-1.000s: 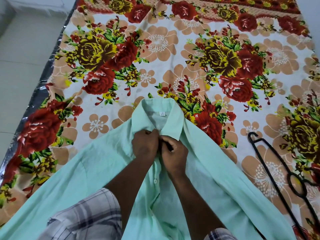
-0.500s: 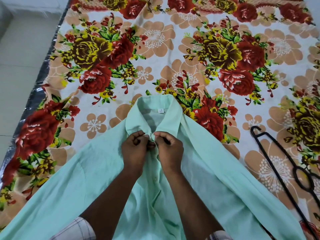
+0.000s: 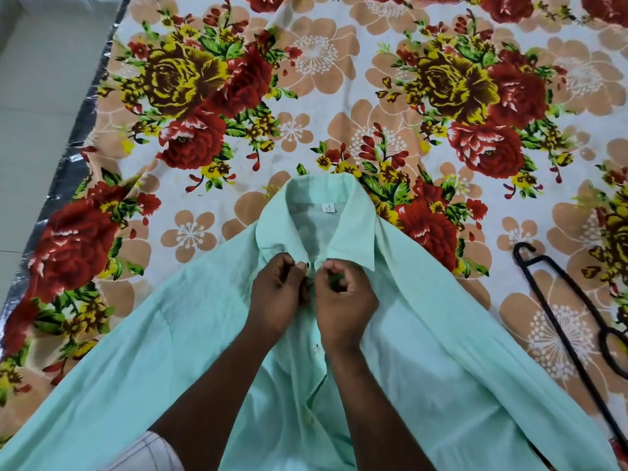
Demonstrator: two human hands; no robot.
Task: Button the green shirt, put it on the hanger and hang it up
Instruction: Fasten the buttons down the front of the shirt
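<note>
**Top button comes first**

Just below the collar [image 3: 353, 212] of the shirt [image 3: 441, 351], the left hand [image 3: 278, 294] and right hand [image 3: 346, 297] each pinch one front edge, fingers curled tight on the cloth. The buttoning looks barely begun. Next, the button must be eased through its hole. The hanger [image 3: 560, 311] lies well right of the collar — untouched.

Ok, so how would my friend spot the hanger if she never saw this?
Find the big flowery bedsheet. Look to the right of the green shirt. The hanger lies there flat, the only thin black thing among bright flowers.
</note>
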